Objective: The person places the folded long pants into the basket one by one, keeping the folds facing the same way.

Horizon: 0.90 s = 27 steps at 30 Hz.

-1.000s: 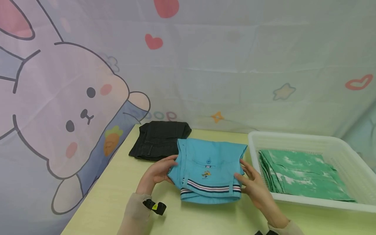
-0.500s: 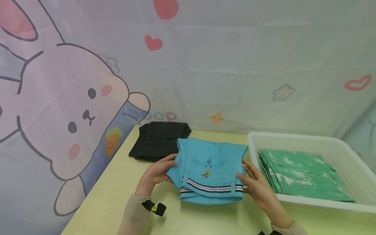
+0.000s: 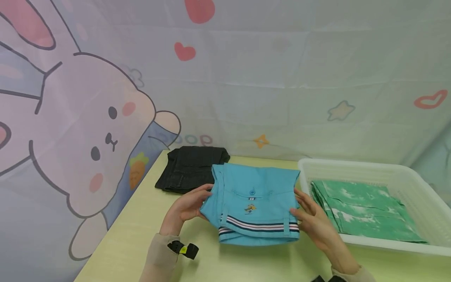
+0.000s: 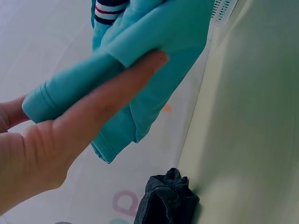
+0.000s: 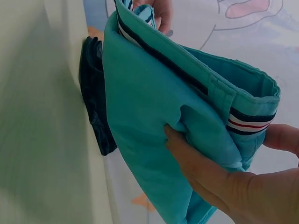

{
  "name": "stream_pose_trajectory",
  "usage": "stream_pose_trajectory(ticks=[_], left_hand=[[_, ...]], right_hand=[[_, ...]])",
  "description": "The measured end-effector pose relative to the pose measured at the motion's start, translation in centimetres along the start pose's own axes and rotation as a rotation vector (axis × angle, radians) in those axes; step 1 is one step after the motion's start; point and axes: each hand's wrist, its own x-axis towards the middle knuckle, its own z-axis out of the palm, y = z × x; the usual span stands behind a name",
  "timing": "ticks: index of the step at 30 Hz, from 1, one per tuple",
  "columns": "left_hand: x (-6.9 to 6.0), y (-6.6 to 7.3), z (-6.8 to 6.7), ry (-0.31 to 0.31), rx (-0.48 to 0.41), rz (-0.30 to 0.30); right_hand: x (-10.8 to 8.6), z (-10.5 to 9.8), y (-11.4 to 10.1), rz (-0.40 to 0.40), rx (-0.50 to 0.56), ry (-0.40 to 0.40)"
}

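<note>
Folded light-blue pants [image 3: 260, 182], with a buttoned pocket, belt loops and a striped waistband, are held up off the table between both hands. My left hand [image 3: 184, 207] grips their left side. In the left wrist view its thumb [image 4: 112, 95] lies along the folded blue cloth. My right hand [image 3: 317, 225] grips the opposite side near the waistband. The right wrist view shows the right thumb [image 5: 191, 154] pressing into the cloth, with other fingers partly hidden behind it. The waistband [image 5: 252, 119] faces toward me.
Folded black pants [image 3: 195, 168] lie at the table's back left. On the right stands a white plastic basket [image 3: 356, 164] with a folded green-and-white garment [image 3: 366, 211] inside. A printed cloth backdrop [image 3: 246, 78] hangs behind the yellow table [image 3: 127, 235].
The blue pants and my right hand have shifted slightly to the right, and the pants have risen a little. Both hands keep their grip. The black pants and basket have not moved.
</note>
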Motion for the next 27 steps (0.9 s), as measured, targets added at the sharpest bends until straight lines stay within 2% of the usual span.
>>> stream_pose_trajectory(ticks=[7, 16, 27], left_hand=[[0.1, 0.1, 0.3, -0.002, -0.018, 0.004], [0.2, 0.1, 0.7, -0.054, -0.062, 0.019], [0.0, 1.3, 2.7, -0.083, -0.209, 0.000]], right_hand=[[-0.2, -0.8, -0.1, -0.011, -0.030, -0.033], [-0.4, -1.7, 0.0, -0.034, -0.033, -0.073], [-0.7, -3.3, 0.4, -0.095, -0.006, -0.074]])
